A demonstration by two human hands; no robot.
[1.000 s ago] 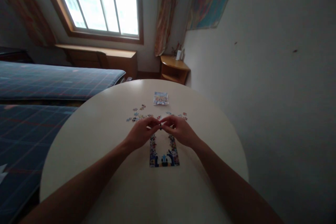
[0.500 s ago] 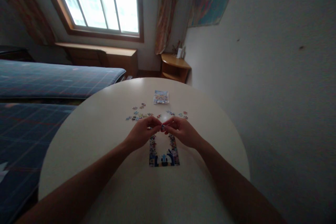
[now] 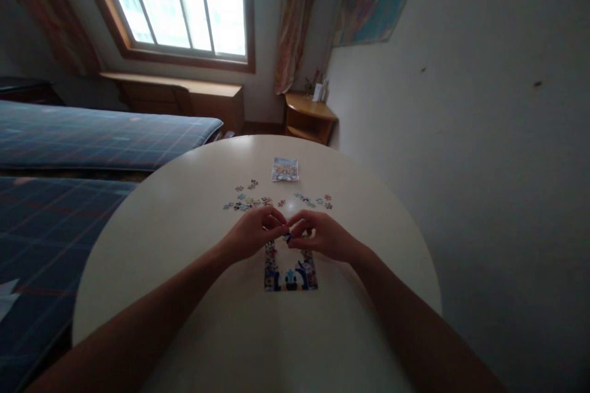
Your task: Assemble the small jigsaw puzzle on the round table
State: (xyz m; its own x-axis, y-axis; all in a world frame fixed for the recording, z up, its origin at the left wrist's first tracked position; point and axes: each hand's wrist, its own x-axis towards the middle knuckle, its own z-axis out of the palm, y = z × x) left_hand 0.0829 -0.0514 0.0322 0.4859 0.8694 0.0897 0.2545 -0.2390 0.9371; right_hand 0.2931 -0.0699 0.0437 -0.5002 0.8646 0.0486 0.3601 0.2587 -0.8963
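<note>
The puzzle (image 3: 291, 280) shows dark and light blue; the bench (image 3: 369, 209) is plain cream; the mattresses (image 3: 101, 136) are blue plaid.

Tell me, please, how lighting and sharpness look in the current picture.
In the head view, the window is blown out nearly white, while the wall at right sits dim; in the head view, a soft glare spot lies on the round table just beyond the fingers; also in the head view, the dark piece there is too small to read.
</note>
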